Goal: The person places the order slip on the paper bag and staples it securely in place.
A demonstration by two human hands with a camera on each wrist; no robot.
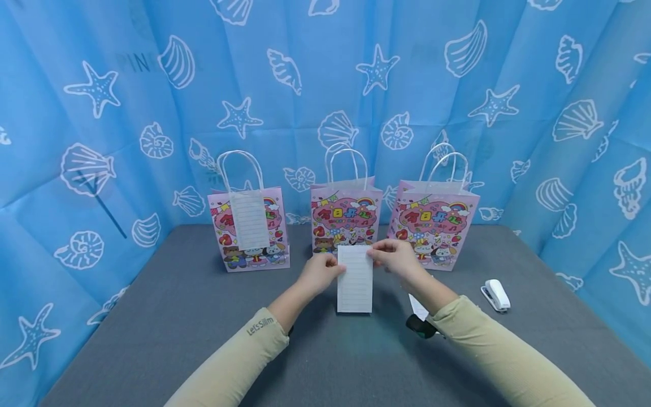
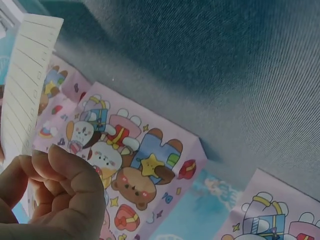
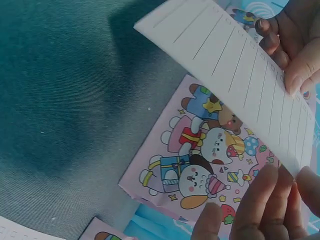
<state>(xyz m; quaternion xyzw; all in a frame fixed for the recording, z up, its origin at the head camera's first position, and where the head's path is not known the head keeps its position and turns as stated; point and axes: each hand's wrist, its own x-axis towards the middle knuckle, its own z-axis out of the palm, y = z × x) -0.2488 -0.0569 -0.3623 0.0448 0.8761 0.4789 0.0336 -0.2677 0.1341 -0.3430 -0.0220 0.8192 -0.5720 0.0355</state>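
A white lined paper slip (image 1: 355,285) is held upright in front of the middle pink gift bag (image 1: 346,217). My left hand (image 1: 320,272) pinches its left edge, and my right hand (image 1: 399,259) pinches its upper right corner. In the right wrist view the slip (image 3: 235,70) slants across the bag's cartoon animals, with thumb and fingers at its edges. The left wrist view shows the slip (image 2: 27,75) rising above curled left fingers (image 2: 75,185). Whether the slip touches the bag, I cannot tell.
A similar slip (image 1: 250,220) hangs on the front of the left bag (image 1: 280,261). The right bag (image 1: 439,226) stands behind my right hand. A white stapler (image 1: 495,295) lies at the right. Beside my right forearm are another white slip (image 1: 419,308) and a dark object (image 1: 421,326).
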